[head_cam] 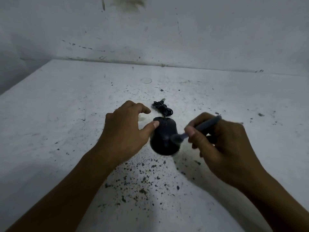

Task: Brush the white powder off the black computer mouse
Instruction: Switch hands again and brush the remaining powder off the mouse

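A black computer mouse (164,136) lies on the white table (58,106) in the middle of the view. My left hand (124,129) rests against its left side, thumb tip touching the front left of the shell, fingers curled above the table. My right hand (222,148) grips a grey brush (203,127) like a pen. The brush's blurred head lies on the right side of the mouse. The mouse's cable (161,108) sits coiled just behind it, plug pointing away. No white powder shows clearly on the dark shell.
Dark specks and crumbs (143,181) are scattered over the table in front of the mouse. A stained white wall (167,30) rises behind the table's far edge. The table's left edge runs diagonally at the upper left.
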A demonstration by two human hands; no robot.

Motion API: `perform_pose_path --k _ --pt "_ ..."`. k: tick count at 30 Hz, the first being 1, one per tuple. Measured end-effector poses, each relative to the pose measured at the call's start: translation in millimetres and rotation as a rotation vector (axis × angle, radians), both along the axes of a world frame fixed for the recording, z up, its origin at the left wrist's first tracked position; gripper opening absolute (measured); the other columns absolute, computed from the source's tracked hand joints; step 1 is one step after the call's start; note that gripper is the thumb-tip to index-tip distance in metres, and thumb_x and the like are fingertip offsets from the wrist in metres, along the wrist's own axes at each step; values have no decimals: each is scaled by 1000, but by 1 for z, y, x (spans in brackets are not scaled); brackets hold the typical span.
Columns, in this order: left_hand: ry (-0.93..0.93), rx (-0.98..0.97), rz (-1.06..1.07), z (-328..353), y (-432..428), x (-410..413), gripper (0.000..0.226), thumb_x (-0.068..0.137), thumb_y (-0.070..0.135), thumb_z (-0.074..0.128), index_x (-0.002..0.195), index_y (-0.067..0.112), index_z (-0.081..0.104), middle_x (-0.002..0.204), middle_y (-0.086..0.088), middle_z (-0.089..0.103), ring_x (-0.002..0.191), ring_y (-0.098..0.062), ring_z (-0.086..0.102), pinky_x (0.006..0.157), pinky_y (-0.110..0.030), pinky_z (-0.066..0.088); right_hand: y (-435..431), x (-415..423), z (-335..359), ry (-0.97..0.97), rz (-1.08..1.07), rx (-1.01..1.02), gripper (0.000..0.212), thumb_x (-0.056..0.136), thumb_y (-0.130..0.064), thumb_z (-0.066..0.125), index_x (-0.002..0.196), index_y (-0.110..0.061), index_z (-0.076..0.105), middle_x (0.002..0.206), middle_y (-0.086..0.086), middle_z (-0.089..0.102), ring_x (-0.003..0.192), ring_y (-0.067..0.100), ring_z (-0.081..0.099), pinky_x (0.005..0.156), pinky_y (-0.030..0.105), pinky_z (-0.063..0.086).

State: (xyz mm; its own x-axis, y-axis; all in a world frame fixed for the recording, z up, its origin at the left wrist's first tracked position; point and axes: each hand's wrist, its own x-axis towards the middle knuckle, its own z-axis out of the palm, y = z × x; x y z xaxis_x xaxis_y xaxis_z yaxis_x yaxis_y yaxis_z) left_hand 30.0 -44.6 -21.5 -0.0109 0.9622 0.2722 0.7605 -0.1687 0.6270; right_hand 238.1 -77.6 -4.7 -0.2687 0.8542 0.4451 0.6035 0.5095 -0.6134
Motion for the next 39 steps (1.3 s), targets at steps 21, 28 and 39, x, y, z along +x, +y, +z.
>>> perform_pose_path --k 21,28,39 --pt "-75 65 99 3 7 -14 21 87 42 58 104 31 62 114 8 61 92 -11 62 94 -51 47 11 -19 12 16 42 -5 10 90 -38 56 87 -35 64 78 -19 68 70 0 67 56 18 54" --pt "-41 69 71 -4 5 -7 19 87 41 59 103 32 62 110 9 61 89 -10 61 93 -50 48 20 -12 8 -18 -25 -45 10 92 -31 60 86 -26 67 69 -15 68 65 6 68 58 35 58" --pt "25 117 92 -8 5 -4 18 87 36 60 104 30 62 112 8 62 90 -12 62 96 -48 45 29 11 11 376 -115 -161 14 87 -7 66 77 -14 72 63 4 70 53 15 68 47 25 53"
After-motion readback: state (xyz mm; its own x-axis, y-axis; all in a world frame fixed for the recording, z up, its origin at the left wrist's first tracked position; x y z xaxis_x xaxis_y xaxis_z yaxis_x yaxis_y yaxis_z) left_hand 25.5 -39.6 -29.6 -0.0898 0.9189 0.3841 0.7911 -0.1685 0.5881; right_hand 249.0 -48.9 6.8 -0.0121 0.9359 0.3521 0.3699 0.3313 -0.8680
